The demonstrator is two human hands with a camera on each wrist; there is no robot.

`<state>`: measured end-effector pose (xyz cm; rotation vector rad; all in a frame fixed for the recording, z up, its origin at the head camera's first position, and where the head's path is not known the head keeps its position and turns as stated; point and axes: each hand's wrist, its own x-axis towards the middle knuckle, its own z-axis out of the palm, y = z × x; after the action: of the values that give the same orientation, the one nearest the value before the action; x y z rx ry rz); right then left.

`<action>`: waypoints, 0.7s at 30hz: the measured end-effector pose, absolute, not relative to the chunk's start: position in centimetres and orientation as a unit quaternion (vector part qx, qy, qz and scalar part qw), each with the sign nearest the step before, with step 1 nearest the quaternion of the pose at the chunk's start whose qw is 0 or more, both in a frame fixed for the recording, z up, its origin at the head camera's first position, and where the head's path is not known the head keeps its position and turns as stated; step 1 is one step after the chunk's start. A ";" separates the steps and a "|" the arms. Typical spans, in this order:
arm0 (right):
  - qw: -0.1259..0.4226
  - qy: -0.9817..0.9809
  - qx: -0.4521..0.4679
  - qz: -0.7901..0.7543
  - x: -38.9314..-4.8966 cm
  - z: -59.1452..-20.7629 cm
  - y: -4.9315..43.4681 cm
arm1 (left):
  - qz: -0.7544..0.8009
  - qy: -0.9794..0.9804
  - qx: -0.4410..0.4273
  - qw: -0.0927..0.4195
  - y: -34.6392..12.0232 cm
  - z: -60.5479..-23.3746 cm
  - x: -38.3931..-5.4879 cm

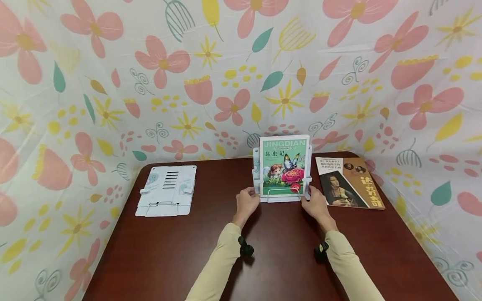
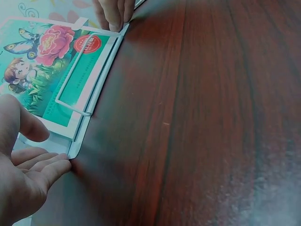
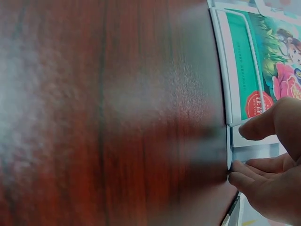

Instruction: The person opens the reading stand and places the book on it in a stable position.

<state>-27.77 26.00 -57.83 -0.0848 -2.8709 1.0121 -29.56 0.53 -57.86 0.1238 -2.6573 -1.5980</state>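
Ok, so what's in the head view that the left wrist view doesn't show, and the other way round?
Only the head view shows the slots of the bookless white stand, the portrait on the da Vinci book, the title 昆虫记 and the beige sleeves.

Only the left wrist view shows a small pale mark on the tabletop and the left hand from its palm side.

Both share the propped book with its pink flower, the book stand behind it, the right hand and the floral curtain.

Green book (image 1: 285, 166): reads "JINGDIAN" at twelve o'clock, "昆虫记" printed below. Brown-and-white book (image 1: 351, 183), at three o'clock from it: "达芬奇" vertically; smaller lettering illegible.
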 end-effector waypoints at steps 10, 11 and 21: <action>0.057 -0.943 -0.037 0.326 -28.6 -57.8 26.2 | -0.529 -0.848 0.030 0.006 0.8 -57.7 -30.6; 0.058 -0.943 -0.037 0.326 -28.7 -57.9 26.2 | -0.530 -0.848 0.030 0.005 0.8 -57.7 -30.8; 0.039 -0.939 -0.040 0.339 -29.4 -58.0 26.4 | -0.539 -0.842 0.027 0.004 0.3 -57.8 -31.7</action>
<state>-29.41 26.44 -57.99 -0.1215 -2.8797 1.0405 -31.66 0.29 -57.79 0.0839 -2.6380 -1.6894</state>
